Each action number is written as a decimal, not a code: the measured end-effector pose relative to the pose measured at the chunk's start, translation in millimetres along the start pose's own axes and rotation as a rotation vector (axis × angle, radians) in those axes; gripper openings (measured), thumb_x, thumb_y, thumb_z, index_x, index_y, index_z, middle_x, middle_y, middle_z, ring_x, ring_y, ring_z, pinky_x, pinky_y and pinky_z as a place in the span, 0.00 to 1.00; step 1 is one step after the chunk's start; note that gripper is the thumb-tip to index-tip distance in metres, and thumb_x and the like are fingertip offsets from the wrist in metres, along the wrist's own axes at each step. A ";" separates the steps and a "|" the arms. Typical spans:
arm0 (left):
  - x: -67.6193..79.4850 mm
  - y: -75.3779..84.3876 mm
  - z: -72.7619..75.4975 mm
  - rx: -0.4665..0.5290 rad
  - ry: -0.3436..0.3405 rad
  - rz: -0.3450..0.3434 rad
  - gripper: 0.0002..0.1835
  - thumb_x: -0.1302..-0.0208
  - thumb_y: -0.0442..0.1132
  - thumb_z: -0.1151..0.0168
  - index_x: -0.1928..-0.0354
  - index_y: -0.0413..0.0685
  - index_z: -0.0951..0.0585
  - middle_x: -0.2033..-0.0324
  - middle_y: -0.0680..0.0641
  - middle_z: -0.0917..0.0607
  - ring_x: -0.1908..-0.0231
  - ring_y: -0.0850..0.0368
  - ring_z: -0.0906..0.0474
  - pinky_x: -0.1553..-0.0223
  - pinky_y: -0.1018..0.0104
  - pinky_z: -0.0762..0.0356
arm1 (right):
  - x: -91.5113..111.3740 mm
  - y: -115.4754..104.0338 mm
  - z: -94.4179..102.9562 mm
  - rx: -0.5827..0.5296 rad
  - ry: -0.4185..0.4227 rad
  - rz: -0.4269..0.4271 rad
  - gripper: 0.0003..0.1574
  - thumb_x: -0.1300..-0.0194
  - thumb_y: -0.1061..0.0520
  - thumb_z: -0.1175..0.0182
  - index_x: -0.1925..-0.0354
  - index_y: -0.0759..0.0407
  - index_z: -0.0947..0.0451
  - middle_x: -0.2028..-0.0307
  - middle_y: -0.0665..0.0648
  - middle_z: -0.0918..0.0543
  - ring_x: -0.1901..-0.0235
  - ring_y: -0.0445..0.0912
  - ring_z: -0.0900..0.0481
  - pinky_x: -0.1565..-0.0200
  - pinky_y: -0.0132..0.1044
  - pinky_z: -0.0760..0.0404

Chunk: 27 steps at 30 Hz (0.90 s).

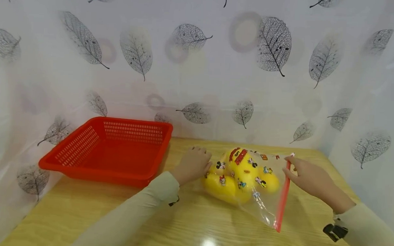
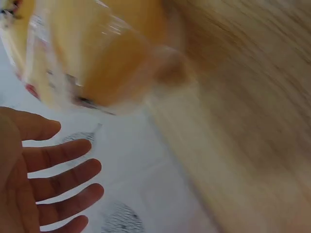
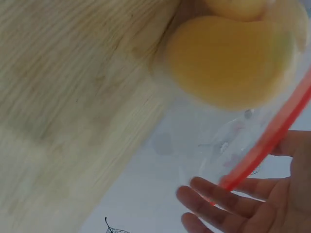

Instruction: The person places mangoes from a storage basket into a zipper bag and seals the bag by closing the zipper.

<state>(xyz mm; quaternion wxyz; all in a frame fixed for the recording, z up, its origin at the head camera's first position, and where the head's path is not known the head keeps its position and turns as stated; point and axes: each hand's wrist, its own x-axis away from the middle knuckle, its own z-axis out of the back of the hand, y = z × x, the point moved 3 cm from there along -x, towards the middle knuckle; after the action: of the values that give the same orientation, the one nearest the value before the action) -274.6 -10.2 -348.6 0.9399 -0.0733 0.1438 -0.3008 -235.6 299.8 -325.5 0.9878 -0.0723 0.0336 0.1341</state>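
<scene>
A clear zip bag [image 1: 251,201] printed with small cartoon figures lies on the table, with several yellow, rounded, fruit-like things [image 1: 222,187] inside it. Its red zip edge [image 1: 283,204] faces right. At that edge's far end, my right hand [image 1: 312,177] pinches the bag between thumb and fingers; the right wrist view shows the red strip [image 3: 272,138] running between them. My left hand [image 1: 193,165] is at the bag's left end. In the left wrist view its fingers [image 2: 63,173] are spread and nearly straight, a small gap from the bag.
A red plastic basket [image 1: 117,174] with slotted sides stands on the left of the wooden table [image 1: 187,224], and its inside shows bare. Behind the table hangs a pale sheet [image 1: 198,83] with a leaf print, which also covers both sides.
</scene>
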 end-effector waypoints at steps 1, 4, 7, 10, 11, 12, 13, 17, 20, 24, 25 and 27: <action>-1.7 -4.7 -7.3 0.008 -0.040 0.035 0.15 0.32 0.51 0.49 0.62 0.49 0.20 0.64 0.49 0.16 0.60 0.53 0.20 0.53 0.59 0.25 | 2.9 0.6 -2.6 -0.012 -0.025 -0.010 0.34 0.32 0.45 0.49 0.40 0.69 0.34 0.68 0.58 0.18 0.78 0.45 0.26 0.77 0.39 0.29; -5.6 -12.6 -22.9 0.047 -0.087 0.105 0.16 0.33 0.52 0.48 0.68 0.49 0.20 0.69 0.49 0.16 0.65 0.52 0.20 0.59 0.58 0.24 | 11.3 1.1 -10.6 -0.066 -0.101 -0.031 0.36 0.33 0.47 0.48 0.37 0.69 0.39 0.78 0.51 0.25 0.85 0.40 0.38 0.80 0.34 0.38; -10.1 -15.1 -32.9 0.135 -0.110 0.150 0.18 0.33 0.53 0.48 0.73 0.49 0.20 0.73 0.49 0.16 0.68 0.51 0.20 0.61 0.58 0.25 | 18.5 0.4 -15.9 -0.123 -0.169 -0.043 0.36 0.34 0.50 0.48 0.35 0.67 0.42 0.85 0.48 0.35 0.86 0.39 0.44 0.81 0.32 0.41; -17.6 -14.0 -41.1 0.245 -0.150 0.165 0.20 0.32 0.54 0.50 0.74 0.50 0.20 0.75 0.51 0.16 0.70 0.54 0.20 0.64 0.59 0.25 | 22.7 0.0 -19.5 -0.155 -0.196 -0.030 0.35 0.35 0.53 0.46 0.35 0.67 0.42 0.87 0.47 0.38 0.87 0.38 0.46 0.82 0.30 0.42; -20.4 -12.9 -43.7 0.287 -0.171 0.170 0.20 0.31 0.54 0.51 0.72 0.51 0.19 0.74 0.51 0.16 0.70 0.55 0.20 0.64 0.60 0.25 | 23.2 0.2 -20.6 -0.156 -0.198 -0.023 0.35 0.35 0.53 0.45 0.36 0.67 0.42 0.87 0.47 0.39 0.87 0.38 0.47 0.82 0.30 0.42; -22.7 -11.2 -45.8 0.338 -0.198 0.174 0.21 0.31 0.55 0.52 0.72 0.50 0.18 0.74 0.52 0.16 0.70 0.55 0.20 0.64 0.61 0.24 | 23.4 0.5 -21.7 -0.156 -0.198 -0.014 0.35 0.35 0.54 0.45 0.36 0.68 0.41 0.87 0.47 0.38 0.87 0.38 0.47 0.82 0.30 0.42; -24.9 -9.3 -47.9 0.380 -0.220 0.177 0.22 0.31 0.56 0.53 0.71 0.50 0.18 0.74 0.52 0.15 0.70 0.56 0.20 0.64 0.61 0.24 | 23.4 0.8 -23.0 -0.154 -0.197 -0.005 0.34 0.36 0.55 0.45 0.36 0.68 0.41 0.87 0.47 0.38 0.87 0.37 0.47 0.82 0.30 0.42; -29.6 0.0 -55.7 0.522 -0.283 0.188 0.24 0.30 0.57 0.56 0.62 0.51 0.15 0.65 0.51 0.13 0.62 0.57 0.19 0.56 0.62 0.23 | 20.9 3.3 -28.2 -0.137 -0.197 0.007 0.34 0.37 0.57 0.43 0.37 0.70 0.40 0.84 0.48 0.34 0.87 0.37 0.44 0.81 0.30 0.40; -30.9 6.9 -61.0 0.622 -0.306 0.212 0.24 0.30 0.57 0.56 0.61 0.50 0.16 0.63 0.51 0.14 0.63 0.57 0.20 0.54 0.62 0.24 | 18.7 5.5 -30.8 -0.128 -0.198 0.009 0.34 0.39 0.59 0.42 0.38 0.71 0.39 0.80 0.50 0.28 0.85 0.38 0.39 0.80 0.31 0.37; -31.9 12.2 -66.2 0.710 -0.310 0.254 0.22 0.30 0.56 0.54 0.69 0.50 0.18 0.74 0.53 0.19 0.72 0.60 0.26 0.63 0.65 0.27 | 15.5 6.5 -32.2 -0.107 -0.179 0.011 0.33 0.40 0.60 0.40 0.40 0.72 0.37 0.75 0.52 0.24 0.83 0.39 0.34 0.79 0.32 0.35; -31.9 12.8 -67.3 0.726 -0.310 0.260 0.22 0.30 0.55 0.54 0.71 0.50 0.19 0.76 0.53 0.20 0.74 0.60 0.28 0.66 0.66 0.28 | 14.4 6.5 -32.5 -0.099 -0.167 0.012 0.33 0.41 0.60 0.40 0.40 0.72 0.37 0.75 0.52 0.23 0.82 0.40 0.34 0.79 0.32 0.35; -31.2 13.3 -69.4 0.751 -0.311 0.268 0.21 0.30 0.55 0.54 0.74 0.52 0.21 0.79 0.54 0.24 0.76 0.61 0.30 0.70 0.67 0.30 | 11.6 6.0 -33.6 -0.089 -0.130 0.012 0.31 0.41 0.62 0.40 0.42 0.72 0.35 0.75 0.52 0.23 0.82 0.40 0.34 0.80 0.32 0.35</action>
<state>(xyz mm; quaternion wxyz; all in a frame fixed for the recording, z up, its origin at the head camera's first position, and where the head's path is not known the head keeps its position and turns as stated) -313.5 15.3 -410.4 0.9426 0.2489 -0.1111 -0.1930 -227.6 303.4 -360.4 0.9828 -0.1073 -0.0364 0.1456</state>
